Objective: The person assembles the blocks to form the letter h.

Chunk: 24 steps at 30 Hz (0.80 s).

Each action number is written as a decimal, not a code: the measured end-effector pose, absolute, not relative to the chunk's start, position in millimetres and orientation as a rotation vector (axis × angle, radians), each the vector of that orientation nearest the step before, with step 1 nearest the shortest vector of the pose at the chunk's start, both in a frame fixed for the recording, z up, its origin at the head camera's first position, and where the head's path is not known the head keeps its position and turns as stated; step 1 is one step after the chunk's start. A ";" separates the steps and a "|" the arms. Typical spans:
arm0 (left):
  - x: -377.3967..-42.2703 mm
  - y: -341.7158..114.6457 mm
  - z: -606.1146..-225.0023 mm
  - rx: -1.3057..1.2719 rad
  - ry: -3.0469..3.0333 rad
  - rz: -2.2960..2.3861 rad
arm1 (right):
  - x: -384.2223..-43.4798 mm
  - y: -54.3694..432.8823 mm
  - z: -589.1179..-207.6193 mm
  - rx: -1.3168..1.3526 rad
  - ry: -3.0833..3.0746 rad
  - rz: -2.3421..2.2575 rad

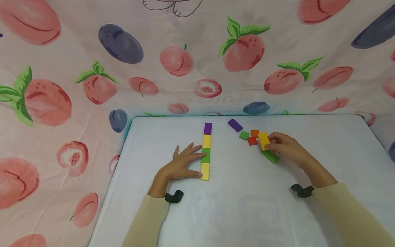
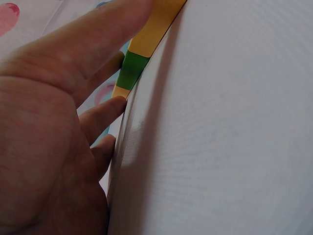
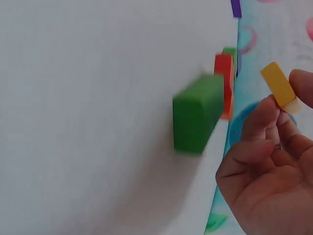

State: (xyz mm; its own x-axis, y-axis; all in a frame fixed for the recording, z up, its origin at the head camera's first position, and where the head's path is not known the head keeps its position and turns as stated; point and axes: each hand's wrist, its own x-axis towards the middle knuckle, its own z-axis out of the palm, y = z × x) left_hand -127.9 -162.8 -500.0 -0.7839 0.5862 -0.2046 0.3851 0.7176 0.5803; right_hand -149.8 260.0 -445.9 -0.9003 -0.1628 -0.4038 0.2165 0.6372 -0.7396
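We look in on a tabletop corner screened by cloth, its setting homelike, though whether it is a house, a classroom or a studio we cannot tell. Pale pink, creased fabric (image 1: 200,37) printed with red peach-like fruit (image 1: 243,53), green leaves and dark blue ovals (image 1: 121,44) hangs beyond and beside a broad, smooth white tabletop (image 1: 247,209). On it, a straight row of small purple, yellow and green rectangular blocks (image 1: 207,150) adds a playroom note; small black wrist-worn cameras (image 1: 174,197) show us a filming setup.
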 end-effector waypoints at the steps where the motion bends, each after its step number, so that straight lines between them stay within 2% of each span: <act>1: -127.8 -162.8 -500.0 0.753 2.549 0.741 | -149.1 257.2 -446.4 0.044 2.401 -1.196; 24: -125.8 -160.6 -495.8 0.720 2.548 0.752 | -130.0 219.1 -456.0 -0.024 2.203 -1.325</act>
State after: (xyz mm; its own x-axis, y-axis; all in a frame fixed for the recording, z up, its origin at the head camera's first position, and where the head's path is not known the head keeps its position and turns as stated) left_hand -125.8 -160.6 -495.8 -0.7935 0.5700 -0.2132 0.3628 0.7243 0.5863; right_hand -130.0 219.1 -456.0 -0.8413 -0.2933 -0.4540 0.2637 0.5106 -0.8184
